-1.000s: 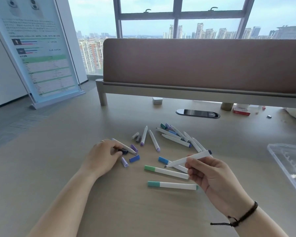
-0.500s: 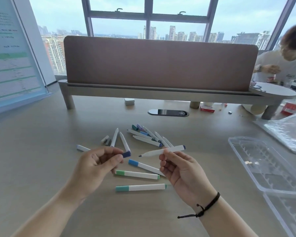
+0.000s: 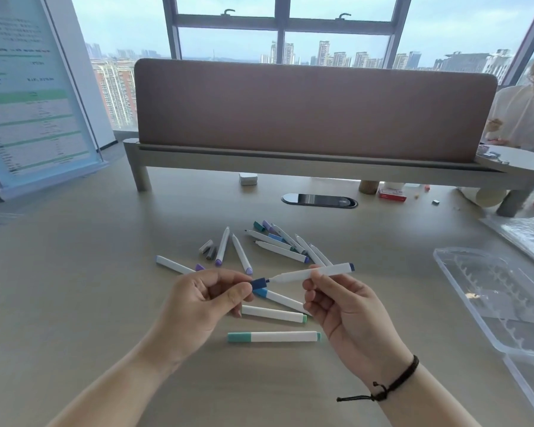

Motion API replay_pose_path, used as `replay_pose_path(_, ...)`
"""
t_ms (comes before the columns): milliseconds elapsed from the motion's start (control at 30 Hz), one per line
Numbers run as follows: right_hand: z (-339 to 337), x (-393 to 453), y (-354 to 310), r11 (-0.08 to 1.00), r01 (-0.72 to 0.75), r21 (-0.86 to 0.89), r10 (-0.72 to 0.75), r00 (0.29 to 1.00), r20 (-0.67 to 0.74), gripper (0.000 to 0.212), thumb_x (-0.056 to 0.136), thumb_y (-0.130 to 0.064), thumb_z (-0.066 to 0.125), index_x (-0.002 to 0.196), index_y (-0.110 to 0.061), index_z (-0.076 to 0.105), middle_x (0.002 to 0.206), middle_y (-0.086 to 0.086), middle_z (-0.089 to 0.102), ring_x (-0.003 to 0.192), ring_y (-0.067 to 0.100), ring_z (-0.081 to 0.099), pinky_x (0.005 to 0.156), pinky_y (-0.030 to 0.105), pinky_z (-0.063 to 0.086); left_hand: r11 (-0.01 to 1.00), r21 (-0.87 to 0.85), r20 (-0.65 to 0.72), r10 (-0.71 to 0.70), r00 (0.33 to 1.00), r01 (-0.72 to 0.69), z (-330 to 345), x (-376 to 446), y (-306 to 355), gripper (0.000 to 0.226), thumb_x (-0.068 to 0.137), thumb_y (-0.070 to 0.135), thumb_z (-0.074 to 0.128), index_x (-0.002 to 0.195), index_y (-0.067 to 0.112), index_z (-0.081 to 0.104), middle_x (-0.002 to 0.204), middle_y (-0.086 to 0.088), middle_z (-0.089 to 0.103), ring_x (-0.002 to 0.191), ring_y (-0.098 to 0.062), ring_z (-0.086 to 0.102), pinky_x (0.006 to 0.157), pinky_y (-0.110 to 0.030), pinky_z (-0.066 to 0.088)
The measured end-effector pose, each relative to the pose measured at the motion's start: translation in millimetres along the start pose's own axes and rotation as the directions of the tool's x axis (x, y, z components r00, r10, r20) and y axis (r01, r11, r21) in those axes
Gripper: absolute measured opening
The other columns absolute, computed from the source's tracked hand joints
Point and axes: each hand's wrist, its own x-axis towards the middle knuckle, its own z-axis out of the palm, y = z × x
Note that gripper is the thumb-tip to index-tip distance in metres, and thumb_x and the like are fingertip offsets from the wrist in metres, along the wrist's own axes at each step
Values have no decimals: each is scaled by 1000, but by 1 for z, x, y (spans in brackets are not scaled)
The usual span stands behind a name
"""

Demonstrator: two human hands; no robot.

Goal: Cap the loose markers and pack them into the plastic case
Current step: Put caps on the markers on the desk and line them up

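The left hand (image 3: 204, 306) pinched a dark blue cap (image 3: 258, 283) just at the tip of a white marker (image 3: 312, 273) held by the right hand (image 3: 342, 306). Loose markers (image 3: 278, 245) lay on the counter (image 3: 74, 288); the clear plastic case (image 3: 500, 291) sat open at the right.

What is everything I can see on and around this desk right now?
held marker: one, white with dark blue end, uncapped, in the right hand
dark blue cap: one, in the left hand, at the marker's tip
markers on the desk: over a dozen, white with teal, blue or purple ends, some capped, loose in front of the hands
loose caps: a few, grey and purple, left of the pile
plastic case: one, clear, open, at right
desk: one, beige
divider panel: one, brown, at the back
sign board: one, pale blue, at left
another person: one, far right
left hand: pinches the cap
right hand: pinches the marker; black cord on wrist
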Motion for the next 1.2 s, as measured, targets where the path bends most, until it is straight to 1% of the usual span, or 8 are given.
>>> replay_pose_path(300,4,-5,5,998,16,-61,-11,997,79,11,71,-8,72,79,-1,75,73,20,63,57,20,57,58,27,55,999,-13,38,-44,998,45,4,-4,2,14,73,20,71,83,18,81,75,-15,74,60,-19,61,62,-28,56)
replay_pose_path(533,-1,-3,9,983,123,-137,-103,983,149,52,51,-32,96,85,1,75,74,22,66,60,23,61,63,30,55,983,-126,49,-130,990,135,8,-4,3,11,70,14,71,74,11,80,71,-20,71,56,-18,62,56,-26,55)
replay_pose_path(700,5,-7,9,968,161,-191,-133,980,152,26,64,-20,80,78,2,76,72,22,66,58,24,61,62,31,55,973,-147,44,-170,984,175,4,-2,0,11,70,12,71,75,7,80,72,-22,70,56,-20,61,56,-27,55)
replay_pose_path(833,6,-8,5,950,154,-272,-123,984,130,6,73,-7,75,73,0,76,71,23,66,59,27,60,61,31,55,980,-78,70,-178,982,184,1,1,0,13,69,15,72,77,11,81,73,-20,72,58,-18,62,57,-27,55)
replay_pose_path(900,3,-8,4,924,142,-356,-107,987,116,7,78,2,74,72,-1,76,69,21,65,58,27,58,59,30,54,986,-40,60,-161,985,163,-4,3,1,14,69,14,72,78,8,80,72,-19,72,57,-18,60,57,-26,55)
replay_pose_path(1033,-3,-7,-1,841,140,-522,-59,984,168,7,76,3,78,76,-3,77,69,16,67,61,21,58,61,31,50,994,28,66,-106,992,104,-15,5,7,12,68,11,74,77,6,79,69,-20,70,54,-19,56,53,-25,51)
replay_pose_path(1100,-5,-6,-5,771,178,-611,-109,983,148,8,76,1,79,77,-6,78,67,12,68,59,17,57,61,28,49,996,40,6,-78,997,77,-22,8,8,11,70,13,73,77,7,79,70,-20,71,53,-19,55,51,-25,50)
replay_pose_path(1200,-12,1,-10,679,213,-702,-232,970,70,9,74,-5,82,76,-13,78,64,1,68,56,11,55,58,21,46,989,147,-199,4,980,26,-45,20,3,11,85,18,70,79,13,78,71,-14,73,52,-17,54,52,-25,50)
